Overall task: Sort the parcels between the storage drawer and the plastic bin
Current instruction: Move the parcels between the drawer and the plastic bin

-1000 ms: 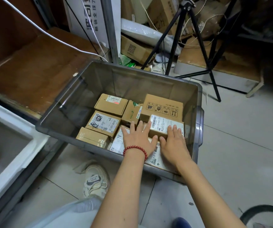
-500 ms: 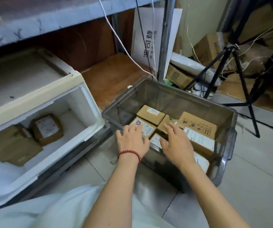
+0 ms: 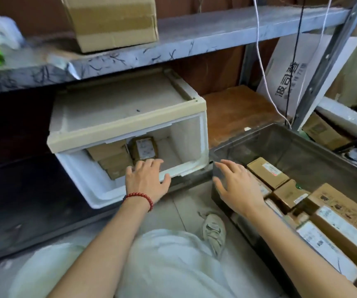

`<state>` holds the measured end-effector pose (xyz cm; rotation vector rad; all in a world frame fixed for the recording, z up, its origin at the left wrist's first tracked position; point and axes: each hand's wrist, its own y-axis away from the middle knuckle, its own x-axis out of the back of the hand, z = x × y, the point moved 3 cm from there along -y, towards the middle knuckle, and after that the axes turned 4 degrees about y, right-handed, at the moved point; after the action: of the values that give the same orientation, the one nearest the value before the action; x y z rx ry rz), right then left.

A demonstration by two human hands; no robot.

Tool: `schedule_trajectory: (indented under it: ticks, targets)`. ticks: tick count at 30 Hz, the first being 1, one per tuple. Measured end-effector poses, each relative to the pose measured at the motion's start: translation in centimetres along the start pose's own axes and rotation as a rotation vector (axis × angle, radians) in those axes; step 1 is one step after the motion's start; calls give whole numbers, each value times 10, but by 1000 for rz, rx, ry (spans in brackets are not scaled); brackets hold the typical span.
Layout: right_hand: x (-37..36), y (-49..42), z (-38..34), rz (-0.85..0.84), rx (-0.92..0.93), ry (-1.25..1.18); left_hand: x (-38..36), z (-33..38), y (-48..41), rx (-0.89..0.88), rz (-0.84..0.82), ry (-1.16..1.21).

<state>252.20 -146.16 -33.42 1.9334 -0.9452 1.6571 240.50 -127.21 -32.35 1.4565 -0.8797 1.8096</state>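
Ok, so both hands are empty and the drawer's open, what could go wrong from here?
1. The drawer front rim looks chipped beside the left hand; fingers could snag there.
2. The drawer parcels sit back under the beige frame, so knuckles may knock it.
3. The bin parcels look packed tight in the bin, hard to grip.

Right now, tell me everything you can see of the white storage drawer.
The drawer looks like a white plastic tub, pulled out of a cream housing that sits under the grey shelf. It stands open. Inside lie brown cardboard parcels: a stack on the left and one labelled box further back. Its front rim looks chipped near the right corner. The left hand is spread over that rim with straight fingers; I cannot tell whether it touches.
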Motion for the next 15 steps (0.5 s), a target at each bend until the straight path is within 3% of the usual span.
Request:
schedule_trajectory:
  ticks: [7,10,15]
  targets:
    - [-10,-43,-51,-36,211,30,-1,-66,1,160,-88,-22]
    - [-14,-64,-65,-68,264,31,0,-67,-19,264,-120,153]
    - [-26,-108,-82,-101,328,54,-10,-68,-60,152,-111,67]
